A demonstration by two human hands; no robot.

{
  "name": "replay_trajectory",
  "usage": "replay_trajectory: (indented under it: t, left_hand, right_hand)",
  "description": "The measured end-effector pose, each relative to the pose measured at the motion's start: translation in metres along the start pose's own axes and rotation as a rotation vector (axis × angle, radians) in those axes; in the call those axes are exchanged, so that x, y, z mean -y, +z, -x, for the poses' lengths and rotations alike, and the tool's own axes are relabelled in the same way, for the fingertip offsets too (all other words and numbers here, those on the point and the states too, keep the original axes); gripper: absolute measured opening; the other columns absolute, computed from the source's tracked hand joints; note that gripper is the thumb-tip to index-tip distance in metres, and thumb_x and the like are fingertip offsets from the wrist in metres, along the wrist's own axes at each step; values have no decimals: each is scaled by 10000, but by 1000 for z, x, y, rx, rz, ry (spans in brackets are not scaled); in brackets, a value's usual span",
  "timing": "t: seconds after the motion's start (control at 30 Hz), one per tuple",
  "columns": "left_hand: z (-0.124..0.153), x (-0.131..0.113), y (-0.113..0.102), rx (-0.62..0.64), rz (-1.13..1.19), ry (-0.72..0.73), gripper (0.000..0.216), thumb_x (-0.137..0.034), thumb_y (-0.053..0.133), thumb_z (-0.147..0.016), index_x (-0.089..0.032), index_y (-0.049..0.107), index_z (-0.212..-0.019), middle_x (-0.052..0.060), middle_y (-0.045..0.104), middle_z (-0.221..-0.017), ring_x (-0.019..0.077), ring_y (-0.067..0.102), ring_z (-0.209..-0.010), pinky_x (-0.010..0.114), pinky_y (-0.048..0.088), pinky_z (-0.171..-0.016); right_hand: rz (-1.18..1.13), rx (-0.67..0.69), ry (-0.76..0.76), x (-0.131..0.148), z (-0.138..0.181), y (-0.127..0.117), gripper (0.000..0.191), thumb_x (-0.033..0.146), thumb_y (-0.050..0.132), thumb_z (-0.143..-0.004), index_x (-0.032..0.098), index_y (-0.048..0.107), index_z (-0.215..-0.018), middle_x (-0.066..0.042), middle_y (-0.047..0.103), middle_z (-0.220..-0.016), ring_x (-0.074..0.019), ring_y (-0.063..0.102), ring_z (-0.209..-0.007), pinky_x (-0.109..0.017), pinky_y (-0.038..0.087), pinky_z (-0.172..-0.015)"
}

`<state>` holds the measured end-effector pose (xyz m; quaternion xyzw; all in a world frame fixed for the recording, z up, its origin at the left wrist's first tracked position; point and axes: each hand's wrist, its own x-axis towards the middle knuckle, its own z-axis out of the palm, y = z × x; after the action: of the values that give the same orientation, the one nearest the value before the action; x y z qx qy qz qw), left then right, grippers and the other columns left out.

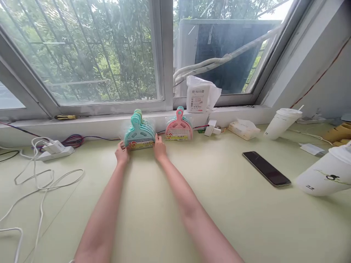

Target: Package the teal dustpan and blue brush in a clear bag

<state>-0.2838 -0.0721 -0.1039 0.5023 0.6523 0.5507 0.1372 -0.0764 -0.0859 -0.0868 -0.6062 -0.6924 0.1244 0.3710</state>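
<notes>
A stack of packaged mini dustpan-and-brush sets (139, 134), teal at the front and with a yellow-green one behind, stands upright against the wall below the window sill. My left hand (122, 153) grips its left edge, fingers bent around the side. At the right edge my right hand (160, 148) presses with its fingers, so the stack sits between both hands. Just right of it, apart from my hands, a second stack with a pink dustpan set (179, 128) in front leans on the same wall. Clear wrapping shows around both stacks.
On the left lie a power strip (56, 152) and loose white cables (41, 188). A screwdriver (65, 117) and a white box (197, 98) are on the sill. To the right are a tissue pack (243, 129), a phone (265, 168) and two white cups (282, 124).
</notes>
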Motion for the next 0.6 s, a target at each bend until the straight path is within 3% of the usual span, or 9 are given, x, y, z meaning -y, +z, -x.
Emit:
replay_trajectory:
  t: [0.07, 0.2, 0.33, 0.4, 0.47, 0.53, 0.6]
  left_hand:
    - [-1, 0, 0, 17, -94, 61, 243, -264, 574, -797, -165, 605, -1017, 111, 666, -925, 221, 634, -843, 368, 476, -824]
    - [-2, -3, -1, -3, -158, 84, 198, -281, 540, -789, -174, 617, -936, 105, 661, -853, 258, 625, -832, 423, 464, -839]
    - [-1, -4, 0, -1, -154, 55, 329, -336, 584, -771, -161, 538, -1045, 119, 629, -940, 264, 609, -886, 433, 461, -855]
    - [1, -5, 0, -30, -200, 101, 552, -351, 636, -743, -116, 433, -1200, 167, 582, -1105, 271, 579, -994, 446, 424, -925]
    - [4, -6, 0, -92, -268, 195, 749, -348, 666, -729, -77, 292, -1319, 210, 491, -1264, 285, 510, -1125, 470, 342, -1015]
    - [9, -11, -1, -138, -321, 284, 854, -359, 668, -732, -68, 189, -1377, 219, 412, -1353, 307, 419, -1228, 490, 268, -1066]
    - [16, -20, -3, -154, -335, 330, 922, -390, 661, -738, -75, 110, -1407, 225, 328, -1413, 330, 314, -1309, 502, 217, -1092]
  right_hand:
    - [1, 15, 15, 4, -2, -1, 572, 241, 370, -938, 151, 209, -1479, -226, 419, -1289, -296, 639, -938, -396, 473, -778]
    - [34, 22, 37, 11, -3, -4, 566, 284, 353, -945, 132, 216, -1473, -232, 422, -1287, -292, 642, -945, -412, 495, -771]
    - [-23, -1, 44, 13, 7, -29, 675, 337, 438, -916, 126, 142, -1485, -243, 374, -1335, -293, 614, -999, -409, 510, -773]
    - [-121, -100, -18, 16, 19, -61, 669, 307, 452, -902, 174, 145, -1482, -209, 362, -1348, -267, 588, -1036, -378, 523, -766]
    - [-242, -277, -188, 22, 41, -110, 550, 211, 381, -905, 233, 247, -1438, -148, 392, -1324, -200, 577, -1036, -324, 532, -774]
    - [-332, -470, -367, 33, 77, -171, 449, 181, 323, -911, 263, 366, -1350, -103, 448, -1286, -159, 575, -1045, -299, 542, -783]
    - [-315, -546, -529, 45, 132, -233, 363, 228, 327, -921, 313, 462, -1247, -49, 561, -1146, -152, 583, -1058, -313, 552, -809]
